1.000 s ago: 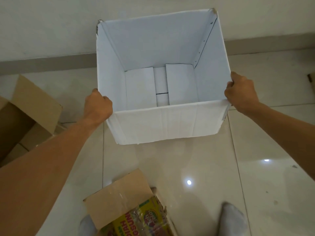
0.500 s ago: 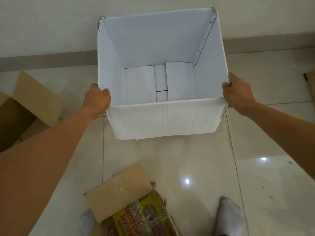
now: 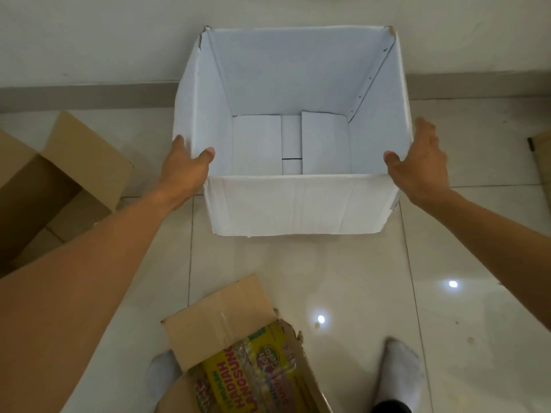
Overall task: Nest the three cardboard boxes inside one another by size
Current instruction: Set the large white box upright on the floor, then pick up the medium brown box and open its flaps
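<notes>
A large white box (image 3: 298, 204) stands open-topped on the tiled floor by the wall, with nothing inside but its folded bottom flaps. At its near left corner is my left hand (image 3: 186, 168), fingers spread, thumb over the rim and fingers outside the wall. My right hand (image 3: 419, 165) is by the near right corner with fingers apart and slightly blurred, just off the wall. A medium brown box (image 3: 44, 189) lies open at the left. A smaller brown box (image 3: 226, 323) with a colourful printed side lies between my feet.
White-socked feet (image 3: 399, 371) stand on the glossy tiles at the bottom. The wall and its grey skirting (image 3: 89, 95) run right behind the white box. A piece of brown cardboard (image 3: 541, 156) shows at the right edge.
The white box has come down to rest on the floor. Both hands, closed on its side walls before, have opened; the right hand has come off the wall.
</notes>
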Demonstrator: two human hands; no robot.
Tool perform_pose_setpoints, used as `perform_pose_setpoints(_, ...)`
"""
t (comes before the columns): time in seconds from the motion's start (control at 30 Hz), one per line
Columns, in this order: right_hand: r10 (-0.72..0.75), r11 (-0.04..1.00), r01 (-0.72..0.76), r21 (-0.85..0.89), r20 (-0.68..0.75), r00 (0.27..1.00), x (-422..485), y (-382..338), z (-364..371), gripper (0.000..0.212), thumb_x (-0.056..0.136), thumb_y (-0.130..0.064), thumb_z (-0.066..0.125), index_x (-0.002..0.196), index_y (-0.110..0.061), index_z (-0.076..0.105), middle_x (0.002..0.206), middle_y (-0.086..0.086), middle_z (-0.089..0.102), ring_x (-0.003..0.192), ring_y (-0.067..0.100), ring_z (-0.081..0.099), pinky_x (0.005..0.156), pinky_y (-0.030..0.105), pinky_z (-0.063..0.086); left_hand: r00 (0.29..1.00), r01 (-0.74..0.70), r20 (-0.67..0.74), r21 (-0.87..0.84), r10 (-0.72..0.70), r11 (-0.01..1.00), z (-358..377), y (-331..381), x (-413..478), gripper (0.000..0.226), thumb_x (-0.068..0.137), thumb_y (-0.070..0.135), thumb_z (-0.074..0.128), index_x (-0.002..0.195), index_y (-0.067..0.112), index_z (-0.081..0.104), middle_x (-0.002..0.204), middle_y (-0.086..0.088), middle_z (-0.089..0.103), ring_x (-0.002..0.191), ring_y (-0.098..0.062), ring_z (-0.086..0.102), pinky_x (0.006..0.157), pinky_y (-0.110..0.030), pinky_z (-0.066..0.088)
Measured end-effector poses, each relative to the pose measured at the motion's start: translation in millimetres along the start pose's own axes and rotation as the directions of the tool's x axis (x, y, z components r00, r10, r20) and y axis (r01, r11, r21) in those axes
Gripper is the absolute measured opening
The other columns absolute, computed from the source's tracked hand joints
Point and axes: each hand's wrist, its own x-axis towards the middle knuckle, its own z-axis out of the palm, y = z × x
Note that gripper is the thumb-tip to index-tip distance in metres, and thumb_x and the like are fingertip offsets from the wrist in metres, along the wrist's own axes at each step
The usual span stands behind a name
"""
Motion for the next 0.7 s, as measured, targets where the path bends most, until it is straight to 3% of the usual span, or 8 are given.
perform_pose_setpoints(0.07,-0.159,0.987,0.159,-0.022,-0.030,0.987,-15,-23,4,0.067,0.093,-0.022,0.054,0.148,-0.012,0.018,0.157,0.014,0.021,0.144,0.031,0.023,0.119,0.052,0.010,0.993,-0.071,-0.099,-0.026,0.068,0.997,-10,-7,-14,0.065,0.091,0.039,0.054,0.145,0.013,0.027,0.144,-0.009,0.043,0.126,-0.025,0.045,0.107,-0.035,0.036)
perform_pose_setpoints(0.13,-0.280,0.959,0.281,0.038,-0.041,0.959,-34,-56,12,0.062,0.093,-0.021,0.055,0.146,-0.012,0.024,0.155,0.011,0.028,0.143,0.027,0.026,0.119,0.049,0.010,0.961,-0.181,-0.215,-0.020,0.172,0.983,-25,-17,-29,0.051,0.090,0.031,0.057,0.135,0.011,0.041,0.133,-0.008,0.050,0.115,-0.020,0.050,0.097,-0.027,0.038)
perform_pose_setpoints(0.3,-0.424,0.883,0.410,0.228,0.016,0.905,-92,-151,58,0.050,0.090,-0.022,0.059,0.136,-0.012,0.040,0.139,0.009,0.049,0.127,0.023,0.047,0.104,0.029,0.034,0.907,-0.261,-0.346,-0.017,0.240,0.965,-83,-65,-63,0.032,0.086,0.021,0.062,0.116,0.013,0.056,0.113,-0.005,0.058,0.095,-0.013,0.051,0.082,-0.021,0.040)
perform_pose_setpoints(0.43,-0.473,0.856,0.403,0.324,0.178,0.863,-143,-214,108,0.046,0.090,-0.023,0.060,0.131,-0.014,0.043,0.130,0.008,0.054,0.117,0.018,0.052,0.092,0.023,0.038,0.905,-0.129,-0.417,-0.086,0.081,0.988,-147,-129,-80,0.025,0.084,0.019,0.064,0.108,0.021,0.058,0.107,-0.003,0.057,0.096,-0.018,0.056,0.083,-0.032,0.048)
perform_pose_setpoints(0.57,-0.469,0.873,0.373,0.313,0.331,0.819,-178,-264,159,0.046,0.088,-0.023,0.063,0.130,-0.016,0.045,0.130,0.006,0.054,0.119,0.018,0.051,0.096,0.026,0.041,0.868,0.075,-0.481,-0.122,-0.125,0.990,-203,-206,-93,0.028,0.085,0.016,0.065,0.113,0.017,0.059,0.117,-0.005,0.055,0.095,-0.012,0.054,0.076,-0.017,0.044)
perform_pose_setpoints(0.7,-0.503,0.864,0.441,0.243,0.395,0.768,-199,-307,200,0.047,0.089,-0.025,0.062,0.131,-0.015,0.044,0.132,0.008,0.052,0.120,0.020,0.050,0.099,0.030,0.042,0.872,0.192,-0.434,-0.124,-0.228,0.973,-243,-268,-100,0.028,0.086,0.016,0.065,0.113,0.020,0.056,0.125,-0.005,0.048,0.098,-0.018,0.055,0.077,-0.024,0.048)
